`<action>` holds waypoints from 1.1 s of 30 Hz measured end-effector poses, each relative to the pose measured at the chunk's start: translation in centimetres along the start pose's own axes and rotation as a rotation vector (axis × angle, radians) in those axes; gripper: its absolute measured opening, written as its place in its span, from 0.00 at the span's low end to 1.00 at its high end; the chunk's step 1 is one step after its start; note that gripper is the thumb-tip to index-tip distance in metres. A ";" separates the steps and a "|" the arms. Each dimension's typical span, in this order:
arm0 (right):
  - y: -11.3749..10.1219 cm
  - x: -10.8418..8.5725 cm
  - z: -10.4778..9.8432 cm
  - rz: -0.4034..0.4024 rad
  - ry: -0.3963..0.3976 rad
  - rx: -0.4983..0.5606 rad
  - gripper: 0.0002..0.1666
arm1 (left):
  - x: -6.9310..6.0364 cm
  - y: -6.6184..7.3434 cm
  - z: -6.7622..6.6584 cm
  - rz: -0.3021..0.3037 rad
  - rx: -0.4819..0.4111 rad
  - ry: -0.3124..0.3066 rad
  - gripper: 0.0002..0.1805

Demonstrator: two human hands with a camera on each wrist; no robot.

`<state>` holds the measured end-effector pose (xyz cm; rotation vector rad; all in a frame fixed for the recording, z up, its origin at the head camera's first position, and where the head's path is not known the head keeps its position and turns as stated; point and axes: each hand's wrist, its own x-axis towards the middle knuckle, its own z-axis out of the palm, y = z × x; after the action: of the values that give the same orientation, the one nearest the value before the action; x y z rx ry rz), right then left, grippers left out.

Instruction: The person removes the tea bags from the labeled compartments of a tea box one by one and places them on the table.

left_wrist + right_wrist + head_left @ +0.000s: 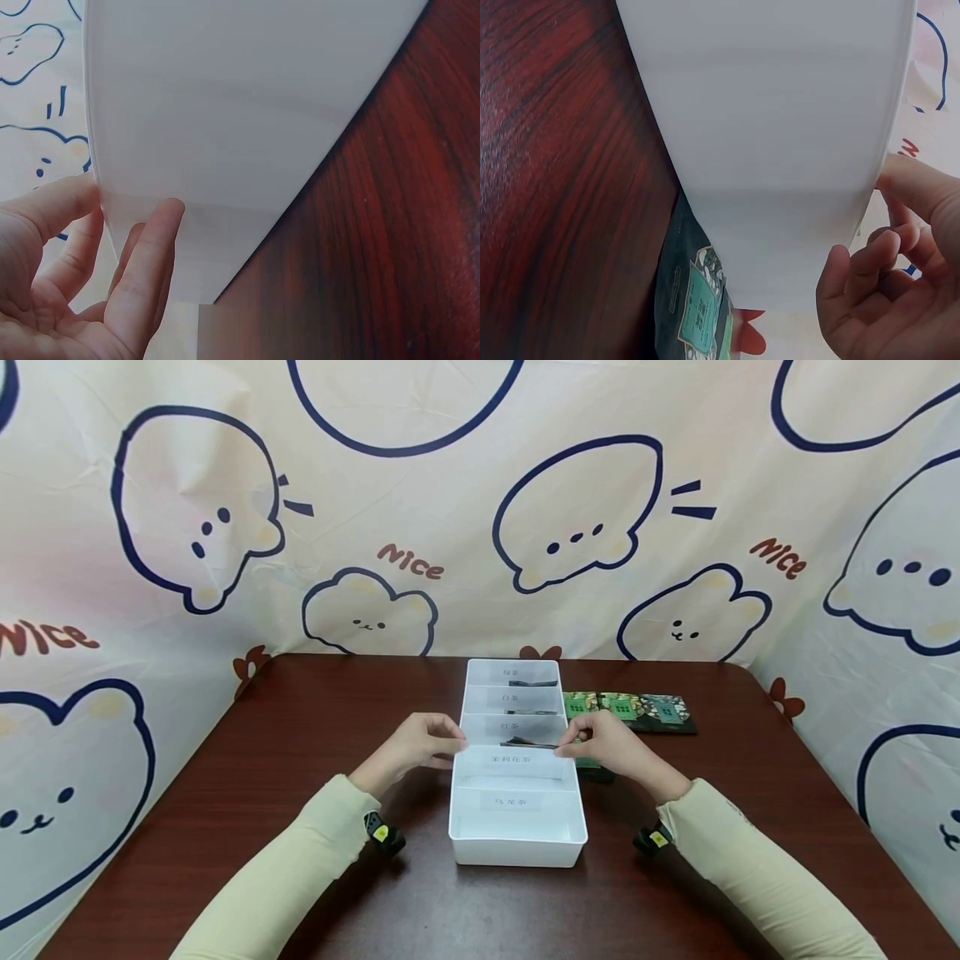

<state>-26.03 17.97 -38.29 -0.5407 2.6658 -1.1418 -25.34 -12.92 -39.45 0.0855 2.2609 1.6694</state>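
A long white divided box [517,853] stands on the table, its compartments labelled with printed characters. My left hand [423,743] pinches its left rim between thumb and forefinger; in the left wrist view, other fingers [146,274] lie along the outer wall. At the opposite rim, my right hand [603,743] grips with thumb and forefinger, the remaining fingers [866,270] bent outside the wall. A dark narrow sachet [525,742] lies in the middle compartment, its end close to my right fingertips; whether they touch it I cannot tell. More dark sachets [532,683] show in the two farther compartments.
Green and black printed packages [663,714] lie on the dark wooden table [337,693], right of the box and partly behind my right hand. One package [697,300] sits against the box wall. A patterned curtain [465,510] closes off the back and sides.
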 end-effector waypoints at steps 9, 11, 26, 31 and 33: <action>-0.1 -0.1 -0.5 0.008 -0.003 -0.017 0.10 | 0.1 -0.1 -0.1 0.002 0.014 0.002 0.08; -0.1 -0.2 -0.7 0.014 -0.008 -0.011 0.09 | 0.1 -0.1 -0.1 0.004 0.014 0.001 0.08; -0.9 0.0 -2.4 -0.138 0.088 0.255 0.10 | 0.0 0.0 -0.1 0.005 0.029 0.009 0.08; -1.3 0.4 -2.8 -0.151 0.218 0.343 0.13 | -0.1 0.0 0.0 -0.001 0.026 0.008 0.08; -1.3 0.5 -2.9 -0.160 0.269 0.401 0.12 | -0.1 0.0 0.0 0.001 0.019 0.006 0.08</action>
<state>-27.05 18.84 -35.34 -0.5656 2.5235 -1.8578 -25.28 -12.91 -39.42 0.0861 2.2817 1.6506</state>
